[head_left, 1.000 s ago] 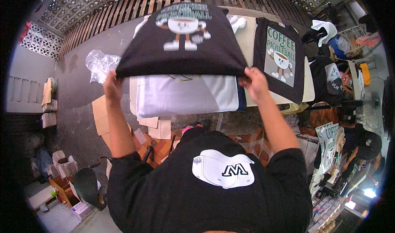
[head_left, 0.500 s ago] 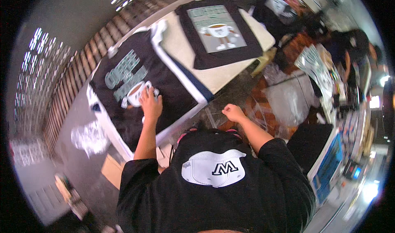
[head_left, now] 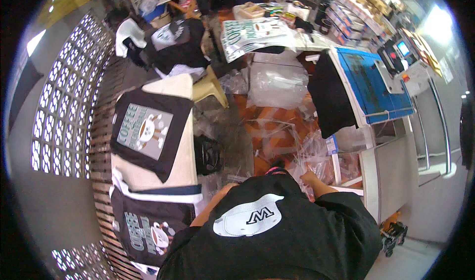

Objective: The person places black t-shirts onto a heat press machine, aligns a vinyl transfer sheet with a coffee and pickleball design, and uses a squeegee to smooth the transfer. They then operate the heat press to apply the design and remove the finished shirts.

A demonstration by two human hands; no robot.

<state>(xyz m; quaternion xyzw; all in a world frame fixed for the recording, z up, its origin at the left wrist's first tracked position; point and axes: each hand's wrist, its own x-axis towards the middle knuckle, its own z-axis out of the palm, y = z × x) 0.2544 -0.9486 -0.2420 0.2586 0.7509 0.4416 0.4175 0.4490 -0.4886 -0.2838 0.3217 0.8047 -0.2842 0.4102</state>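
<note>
My left hand (head_left: 228,188) hangs close to my body beside the long table (head_left: 154,181), mostly hidden by my arm; its fingers do not show clearly. My right hand (head_left: 310,176) is low on my other side, above clear plastic film (head_left: 316,149), with its fingers hard to make out. Nothing visible is held in either. At the lower left, a black T-shirt (head_left: 180,214) with a cup print lies on white and navy cloth. Farther along the table lies another black T-shirt (head_left: 179,114), its cup print under a grey rectangular sheet (head_left: 161,144).
Ahead right is a machine with a blue bed (head_left: 363,82), a black cloth (head_left: 331,94) hanging from its side. Printed transfer sheets (head_left: 247,40) lie on a far worktable. A beige plastic chair (head_left: 213,88) holds dark clothing. Plastic sheeting (head_left: 277,82) covers parts of the reddish floor.
My view has turned right, away from the shirts toward the machine. My left hand has left the nearer shirt's cup print and dropped beside me. My right hand is lower.
</note>
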